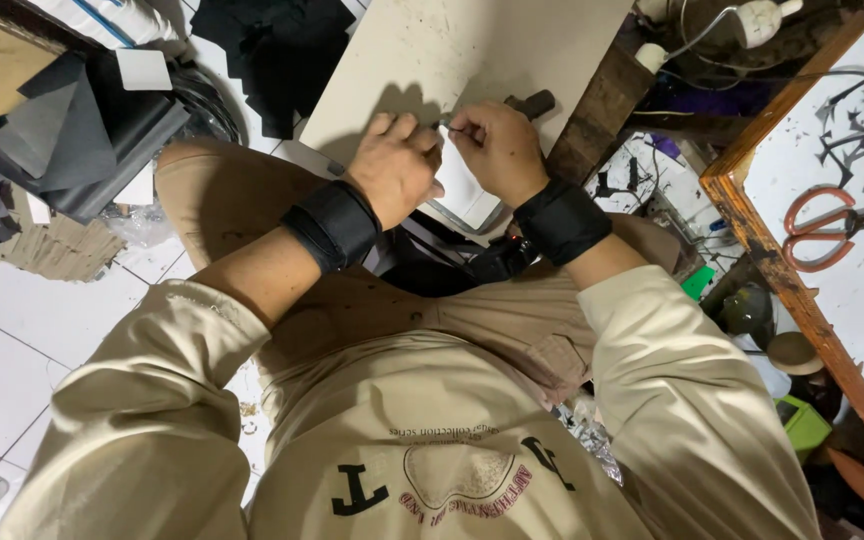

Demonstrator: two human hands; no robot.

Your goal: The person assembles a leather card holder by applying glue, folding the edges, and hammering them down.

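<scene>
Pale board [422,60] lies over the knees; on it the left hand [395,168] and right hand [497,150] pinch shut on a thin metal tool [449,124], fine positioning apparently under way. Steadiness looks key next.

Orange-handled scissors [832,228], black fabric scraps [277,45]

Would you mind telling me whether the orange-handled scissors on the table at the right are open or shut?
Shut, or nearly. The orange-handled scissors lie flat on the white table, handle loops close together, blades showing as one dark strip.
</scene>
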